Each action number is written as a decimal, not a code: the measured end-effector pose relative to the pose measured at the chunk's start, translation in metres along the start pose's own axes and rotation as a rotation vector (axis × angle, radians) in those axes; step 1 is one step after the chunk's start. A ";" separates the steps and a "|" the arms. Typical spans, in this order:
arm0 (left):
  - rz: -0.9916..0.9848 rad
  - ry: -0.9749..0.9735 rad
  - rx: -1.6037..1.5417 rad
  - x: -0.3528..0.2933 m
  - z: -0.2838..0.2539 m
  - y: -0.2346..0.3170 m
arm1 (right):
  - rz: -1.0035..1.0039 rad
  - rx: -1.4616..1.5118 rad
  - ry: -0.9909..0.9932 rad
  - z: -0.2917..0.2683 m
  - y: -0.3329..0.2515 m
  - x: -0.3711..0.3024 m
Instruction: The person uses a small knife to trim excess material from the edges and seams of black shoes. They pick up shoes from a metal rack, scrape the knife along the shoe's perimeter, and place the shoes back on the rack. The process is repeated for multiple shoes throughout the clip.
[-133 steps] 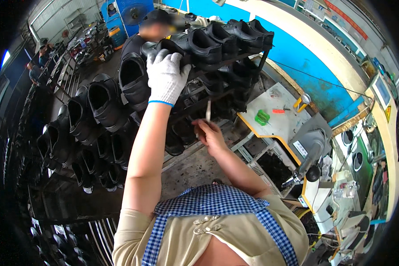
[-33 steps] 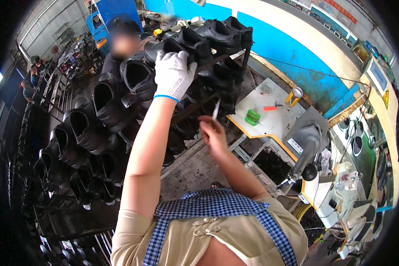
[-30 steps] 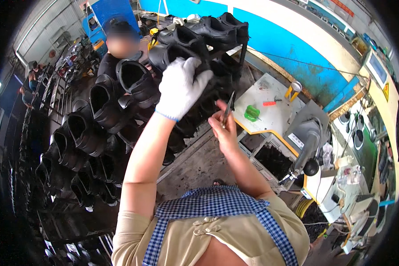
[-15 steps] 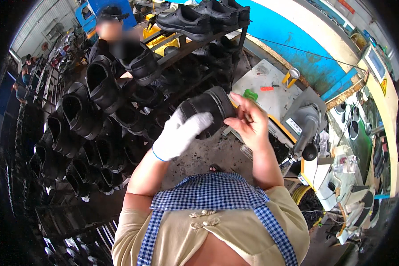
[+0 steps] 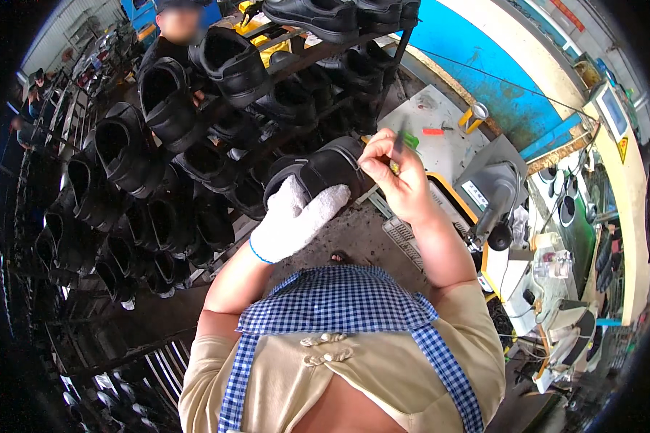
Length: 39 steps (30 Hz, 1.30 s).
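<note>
A black shoe (image 5: pixel 312 167) is held up in front of me, tilted, one end toward the rack and the other toward my right side. My left hand (image 5: pixel 296 216), in a white knit glove with a blue cuff edge, is wrapped round its near side. Beside the shoe's right end, my bare right hand (image 5: pixel 396 177) is closed in a pinch. A thin dark piece (image 5: pixel 400 144) sticks up from those fingers; it is blurred, and I cannot tell whether it is a tool or a strip of material.
Racks of black shoes (image 5: pixel 128 155) fill the left and far side, with a person (image 5: pixel 170 43) behind them. On the right stands a grey-white table (image 5: pixel 433 115) with a yellow can (image 5: pixel 474 117), a red piece (image 5: pixel 432 131) and a machine (image 5: pixel 495 191).
The shoe has turned and shifted slightly left. My right hand has moved up off its right end, fingers now pinched round a thin dark piece. The view has shifted slightly.
</note>
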<state>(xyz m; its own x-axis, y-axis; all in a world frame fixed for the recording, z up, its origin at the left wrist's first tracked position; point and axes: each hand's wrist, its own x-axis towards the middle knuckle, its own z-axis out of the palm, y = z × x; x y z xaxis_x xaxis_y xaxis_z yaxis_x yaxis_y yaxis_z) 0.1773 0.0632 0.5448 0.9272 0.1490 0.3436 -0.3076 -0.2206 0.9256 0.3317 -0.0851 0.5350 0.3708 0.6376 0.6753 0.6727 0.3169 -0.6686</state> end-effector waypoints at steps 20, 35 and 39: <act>0.389 -0.217 0.580 0.012 0.016 -0.020 | 0.715 0.583 0.016 -0.029 0.017 -0.105; 0.115 0.527 -0.143 0.008 0.004 -0.022 | 0.888 1.207 0.205 0.040 0.069 -0.150; -0.107 0.367 -0.375 0.004 -0.009 -0.012 | 0.964 1.235 0.174 0.050 0.074 -0.148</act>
<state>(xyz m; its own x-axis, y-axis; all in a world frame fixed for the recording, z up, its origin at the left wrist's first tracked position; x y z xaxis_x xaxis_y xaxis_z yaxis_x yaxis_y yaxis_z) 0.1826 0.0754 0.5361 0.8428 0.4935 0.2147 -0.3328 0.1643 0.9286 0.2946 -0.1210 0.3699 0.4591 0.8720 -0.1698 -0.7350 0.2654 -0.6239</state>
